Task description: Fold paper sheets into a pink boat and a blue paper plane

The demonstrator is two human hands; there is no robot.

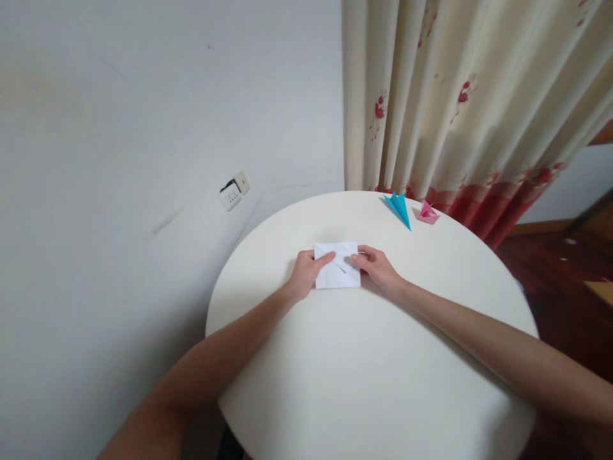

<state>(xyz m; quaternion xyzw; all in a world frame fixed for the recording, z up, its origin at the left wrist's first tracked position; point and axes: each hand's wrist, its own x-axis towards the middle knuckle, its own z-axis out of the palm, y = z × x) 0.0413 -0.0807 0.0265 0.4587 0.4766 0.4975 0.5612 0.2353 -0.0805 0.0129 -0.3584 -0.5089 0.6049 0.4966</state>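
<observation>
Your left hand (306, 273) and right hand (378, 267) press fingertips flat on the folded white paper rectangle (338, 275), mid round white tabletop (364, 383); neither grip closes around it. Uneven pressure could skew the crease, I judge.

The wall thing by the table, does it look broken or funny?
Yes, a bit. The wall socket sits crooked, tilted against the wall, with a dark gap along its left edge as if it has pulled loose. On the table nothing looks spilled or torn: both hands press the white folded paper flat.
</observation>
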